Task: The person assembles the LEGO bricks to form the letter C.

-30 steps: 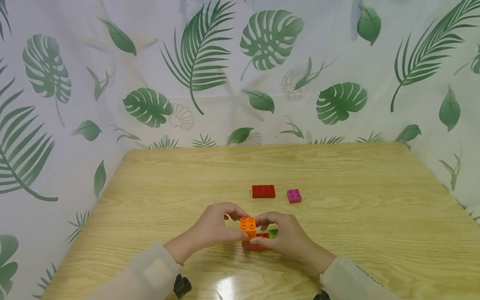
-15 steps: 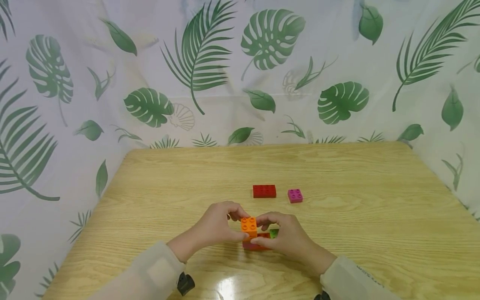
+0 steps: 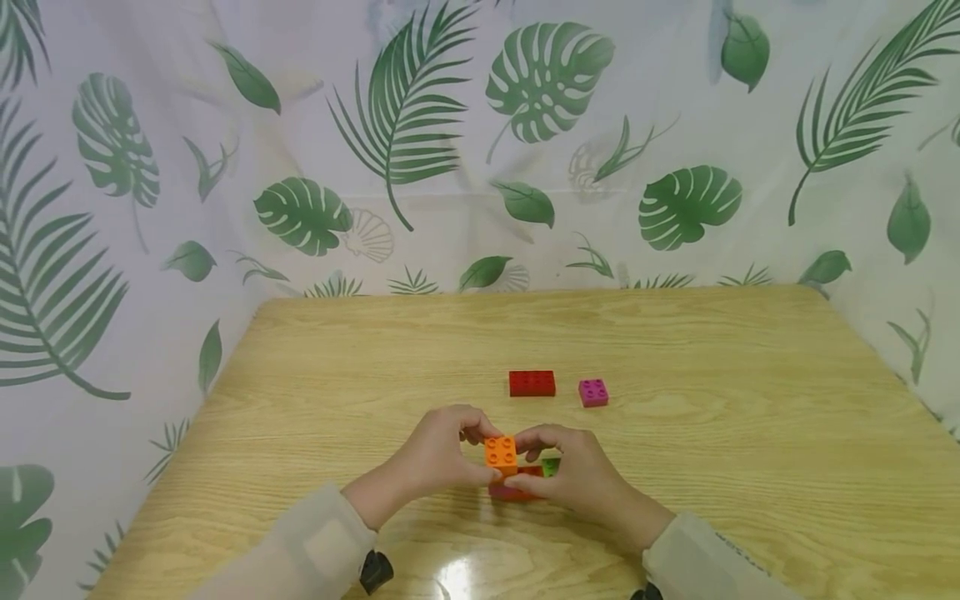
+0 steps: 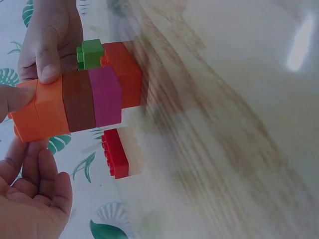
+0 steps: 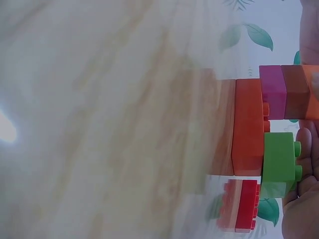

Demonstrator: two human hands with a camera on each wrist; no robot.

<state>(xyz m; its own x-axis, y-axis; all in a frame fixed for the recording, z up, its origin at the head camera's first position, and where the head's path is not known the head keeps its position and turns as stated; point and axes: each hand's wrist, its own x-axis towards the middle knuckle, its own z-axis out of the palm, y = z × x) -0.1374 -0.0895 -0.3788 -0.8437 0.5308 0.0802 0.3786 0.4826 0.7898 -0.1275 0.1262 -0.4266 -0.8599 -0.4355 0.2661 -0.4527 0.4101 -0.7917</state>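
Observation:
A tower of toy building bricks stands on the left end of a long orange-red brick (image 5: 247,127). From the bottom up it has a purple brick (image 4: 105,97), a brown brick (image 4: 78,102) and two orange bricks, the upper orange brick (image 3: 500,450) on top. My left hand (image 3: 442,454) pinches this upper one between thumb and fingers. From the other side, my right hand (image 3: 577,467) grips the lower orange brick (image 4: 51,107), its thumb on the near face. A green brick (image 5: 278,159) sits on the long brick's right end, partly hidden by the right hand in the head view.
Beyond the hands, a dark red brick (image 3: 532,383) lies on the wooden table (image 3: 337,358), with a small magenta brick (image 3: 593,392) to its right. A leaf-patterned cloth (image 3: 450,242) hangs behind the table and along its sides.
The head view has shifted slightly, so everything sits a little further right in it. Both hands keep their hold on the orange bricks, and the bricks stay in place.

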